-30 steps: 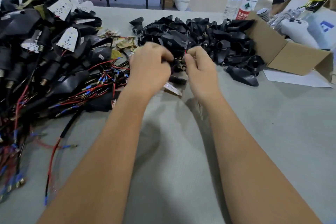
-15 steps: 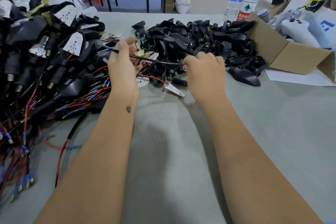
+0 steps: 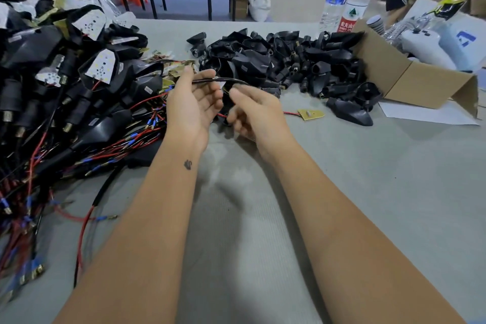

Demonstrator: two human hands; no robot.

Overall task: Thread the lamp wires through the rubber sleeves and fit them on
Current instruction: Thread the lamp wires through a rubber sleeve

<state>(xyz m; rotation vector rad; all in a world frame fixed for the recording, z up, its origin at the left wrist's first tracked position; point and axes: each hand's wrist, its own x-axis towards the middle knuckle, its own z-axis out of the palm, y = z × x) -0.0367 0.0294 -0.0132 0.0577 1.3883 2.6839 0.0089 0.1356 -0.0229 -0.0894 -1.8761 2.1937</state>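
Right in front of the pile of rubber sleeves (image 3: 284, 60), two bare hands are held up over the gray desk (image 3: 368, 192). The left hand (image 3: 193, 105) is turned palm up, and its fingers (image 3: 210, 97) are loosely spread. A thin black wire (image 3: 218, 80) is seen lying across the tips of those fingers; it cannot be told if the thumb presses on it. The wire is stretched from the left hand across to the right hand (image 3: 252, 110). The right hand's fingers (image 3: 242, 92) are curled, and the end of the wire seems to be pinched at their tips, though that spot is blurred.

Just below the hands, near the pile of sleeves, a red wire (image 3: 290, 113) is seen running to a small yellow board (image 3: 310, 114) that lies flat on the desk. One loose black sleeve (image 3: 349, 113) is lying by itself on the near edge of the pile.

Left of the sleeve pile, a big heap of lamps (image 3: 65, 87) with red wires and blue ends is spread out. Right of the pile, a brown cardboard box (image 3: 410, 81) is lying open on its side. Behind the pile, two clear water bottles (image 3: 349, 0) are standing upright.
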